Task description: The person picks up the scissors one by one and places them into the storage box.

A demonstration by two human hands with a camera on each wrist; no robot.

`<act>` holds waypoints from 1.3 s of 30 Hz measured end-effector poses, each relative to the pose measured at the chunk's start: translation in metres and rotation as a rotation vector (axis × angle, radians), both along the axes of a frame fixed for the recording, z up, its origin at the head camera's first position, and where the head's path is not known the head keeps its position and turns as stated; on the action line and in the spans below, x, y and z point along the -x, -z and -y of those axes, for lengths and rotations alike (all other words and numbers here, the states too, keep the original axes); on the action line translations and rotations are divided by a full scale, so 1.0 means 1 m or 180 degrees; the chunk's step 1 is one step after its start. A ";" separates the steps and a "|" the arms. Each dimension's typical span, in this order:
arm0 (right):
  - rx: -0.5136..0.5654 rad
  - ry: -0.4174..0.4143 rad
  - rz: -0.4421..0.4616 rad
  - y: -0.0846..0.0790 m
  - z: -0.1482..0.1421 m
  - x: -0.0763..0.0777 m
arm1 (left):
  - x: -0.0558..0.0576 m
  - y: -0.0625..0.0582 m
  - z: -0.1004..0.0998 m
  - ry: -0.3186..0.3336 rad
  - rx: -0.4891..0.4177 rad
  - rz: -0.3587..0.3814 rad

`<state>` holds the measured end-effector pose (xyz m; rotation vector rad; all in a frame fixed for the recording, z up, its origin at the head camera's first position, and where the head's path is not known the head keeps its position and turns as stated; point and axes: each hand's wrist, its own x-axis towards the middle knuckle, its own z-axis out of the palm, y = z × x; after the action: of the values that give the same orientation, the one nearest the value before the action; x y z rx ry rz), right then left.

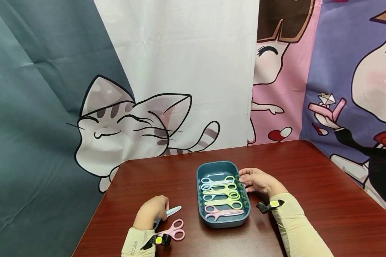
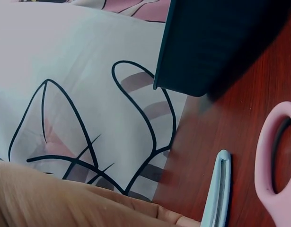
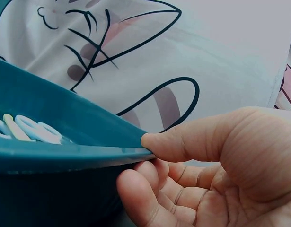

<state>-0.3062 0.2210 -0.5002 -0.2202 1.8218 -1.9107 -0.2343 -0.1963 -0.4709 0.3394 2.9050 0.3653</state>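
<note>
In the head view my left hand point(image 1: 152, 211) is over a pair of light blue scissors point(image 1: 173, 211), its fingers curled down around the middle of them. The blue blade point(image 2: 218, 189) sticks out past the fingertips in the left wrist view; the grip itself is mostly hidden. Pink scissors point(image 1: 177, 230) lie just beside that hand, near the wrist. My right hand point(image 1: 258, 181) pinches the right rim of a teal plastic tray point(image 1: 218, 166), thumb on top and fingers below. Inside the tray, several blue, green and pink scissors point(image 1: 223, 213) lie crosswise in a column.
A dark red wooden table point(image 1: 167, 178) carries everything. Behind it hangs a cartoon-printed cloth point(image 1: 193, 64), close against the table's far edge. Each wrist wears a black strap with a small camera point(image 1: 270, 205).
</note>
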 end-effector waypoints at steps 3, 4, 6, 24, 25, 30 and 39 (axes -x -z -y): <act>0.0001 0.0001 0.0008 0.000 0.000 0.000 | 0.001 0.001 0.001 0.0045 -0.0104 -0.0001; 0.0004 0.0000 0.0015 0.000 0.000 0.000 | 0.001 0.000 0.002 0.0047 -0.0137 0.0006; 0.0008 0.0001 0.0028 0.000 0.000 0.000 | 0.002 -0.001 0.002 0.0052 -0.0179 0.0002; -0.0011 -0.0014 0.0016 -0.003 0.000 0.000 | 0.008 -0.036 -0.032 0.0295 -0.0727 -0.0119; -0.0004 -0.0016 0.0024 -0.003 0.000 0.000 | 0.008 -0.038 -0.035 0.0326 -0.0764 -0.0122; 0.0015 -0.0010 0.0050 -0.005 0.000 0.000 | 0.010 -0.043 -0.047 0.0505 -0.0877 -0.0172; 0.0010 -0.0029 0.0058 -0.003 -0.001 0.000 | 0.012 -0.045 -0.074 0.0677 -0.0875 -0.0288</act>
<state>-0.3062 0.2216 -0.4971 -0.2111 1.8030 -1.9033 -0.2465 -0.1227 -0.4255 0.7171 2.8666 0.7319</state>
